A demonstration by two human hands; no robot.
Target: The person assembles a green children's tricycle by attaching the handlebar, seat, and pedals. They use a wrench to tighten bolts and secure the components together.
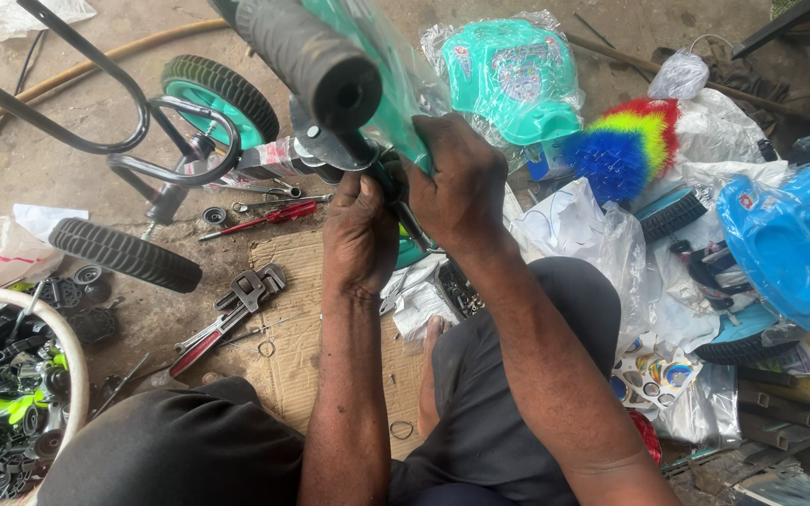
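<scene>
1. The handlebar (pixel 367 84), wrapped in clear green-tinted plastic and ending in a black grip (pixel 316 58), stands at top centre, close to the camera, with both hands at the clamp below the grip.
2. The left hand (pixel 360 234) closes its fingers on the metal part under the grip; what the fingertips pinch cannot be told.
3. The right hand (pixel 461 183) is clamped on the plastic-wrapped handlebar just beside the left hand, the two nearly touching.
4. Behind the hands a green wheel (pixel 222 98) with a black tyre sits in a dark frame (pixel 124 141).
5. On the ground to the left lie a loose tyre (pixel 124 253), a red screwdriver (pixel 269 217) and a pipe wrench (pixel 236 309) on cardboard (pixel 292 356).
6. A white basin (pixel 72 365) of small black and green parts sits at the lower left.
7. To the right are a bagged green seat (pixel 513 80), a rainbow brush (pixel 625 145) and a blue seat (pixel 789 239).
</scene>
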